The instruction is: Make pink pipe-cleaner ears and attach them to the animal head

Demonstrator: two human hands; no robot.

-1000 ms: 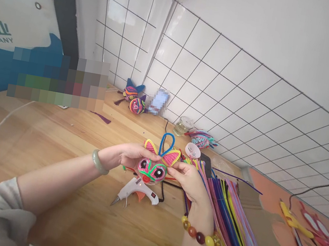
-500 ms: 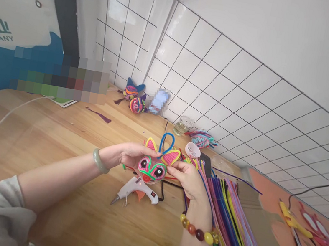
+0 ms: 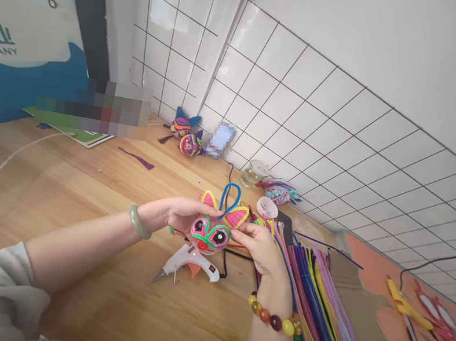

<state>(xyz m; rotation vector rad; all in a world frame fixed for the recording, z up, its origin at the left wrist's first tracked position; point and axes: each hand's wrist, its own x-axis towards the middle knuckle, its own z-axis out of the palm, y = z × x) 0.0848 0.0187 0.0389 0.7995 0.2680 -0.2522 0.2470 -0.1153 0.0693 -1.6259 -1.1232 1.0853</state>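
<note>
Above the table I hold a cat-faced ornament point(image 3: 207, 238) made of coloured pipe cleaners. It has pink ears edged in yellow, black eyes ringed with pink and green, and a red nose. My left hand point(image 3: 185, 214) grips it from the left, its thumb across the top at the foot of a blue pipe-cleaner loop point(image 3: 238, 199). Fingers of my right hand point(image 3: 262, 249) close on its right side, just below the ear. Its back is hidden from me. A white glue gun point(image 3: 185, 256) rests on the table right under the ornament, nozzle pointing to the lower left.
Bundled pipe cleaners point(image 3: 321, 293) lie along the right. Finished fish-like ornaments point(image 3: 191, 143), a glass jar point(image 3: 252, 174) and a striped ornament point(image 3: 279, 191) line the tiled wall. Near them is a small pink dish point(image 3: 267, 207). A yellow glue gun point(image 3: 409, 305) sits far right; a purple tassel point(image 3: 141, 161) lies left.
Almost nothing differs. Both hands keep the same hold on the ornament, and the view has shifted very slightly.
</note>
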